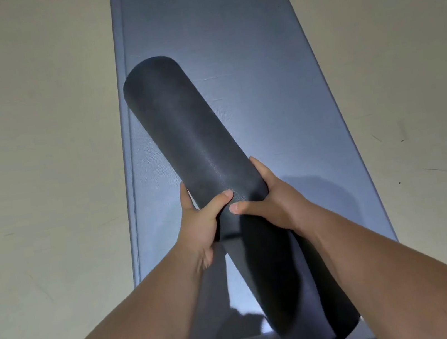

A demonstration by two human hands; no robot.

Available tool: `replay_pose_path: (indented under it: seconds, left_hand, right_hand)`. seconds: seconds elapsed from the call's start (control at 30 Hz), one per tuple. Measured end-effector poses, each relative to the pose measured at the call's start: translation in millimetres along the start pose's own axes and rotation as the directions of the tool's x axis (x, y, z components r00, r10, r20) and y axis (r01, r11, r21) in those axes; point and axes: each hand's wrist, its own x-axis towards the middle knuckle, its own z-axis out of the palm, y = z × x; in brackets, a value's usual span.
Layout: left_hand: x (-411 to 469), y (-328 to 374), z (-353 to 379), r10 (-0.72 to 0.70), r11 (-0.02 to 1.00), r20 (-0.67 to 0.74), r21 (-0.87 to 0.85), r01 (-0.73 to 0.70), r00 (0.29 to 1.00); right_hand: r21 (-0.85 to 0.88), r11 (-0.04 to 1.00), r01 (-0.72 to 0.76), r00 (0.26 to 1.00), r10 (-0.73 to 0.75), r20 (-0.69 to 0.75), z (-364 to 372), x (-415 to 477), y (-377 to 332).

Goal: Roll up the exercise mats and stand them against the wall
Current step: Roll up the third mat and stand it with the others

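A dark rolled-up mat (180, 123) is held in the air, slanting from upper left down to lower right. My left hand (201, 219) grips its left side near the middle, thumb on top. My right hand (267, 194) grips the right side opposite, thumb meeting the left thumb. Below the roll a blue-grey mat (275, 79) lies flat and unrolled on the floor, running away from me, with dark lettering at its far end.
Pale beige floor (36, 140) spreads on both sides of the flat mat. A few small dark specks mark the floor at the right. No wall shows in view.
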Motion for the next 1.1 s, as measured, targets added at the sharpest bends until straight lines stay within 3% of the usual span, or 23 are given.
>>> replay_pose_path:
  seconds: [0.13,0.27,0.4,0.73,0.9,1.1]
  left_hand:
    - [-40,57,8,0.025,0.997,0.040,0.069,-0.028,0.999]
    - [-117,155,19,0.080,0.994,0.059,0.068,-0.084,0.995]
    - [-229,295,17,0.161,0.986,0.060,0.040,-0.164,0.985]
    - [-476,626,-76,0.368,0.919,0.105,0.113,-0.378,0.924]
    - [-510,735,-118,0.437,0.880,0.118,0.148,-0.451,0.892]
    - [-483,835,-154,0.526,0.821,0.136,0.176,-0.543,0.839]
  right_hand:
    - [0.078,0.996,0.041,0.999,-0.038,-0.038,-8,-35,-54]
    - [0.095,0.994,0.053,0.998,-0.048,-0.049,-22,-94,-159]
    - [0.141,0.988,0.062,0.998,-0.059,-0.024,-36,-180,-317]
    - [0.399,0.881,0.255,0.944,-0.316,0.094,12,-354,-681]
    - [0.456,0.822,0.341,0.904,-0.420,0.082,43,-373,-797]
    - [0.523,0.745,0.413,0.853,-0.518,0.065,69,-320,-888]
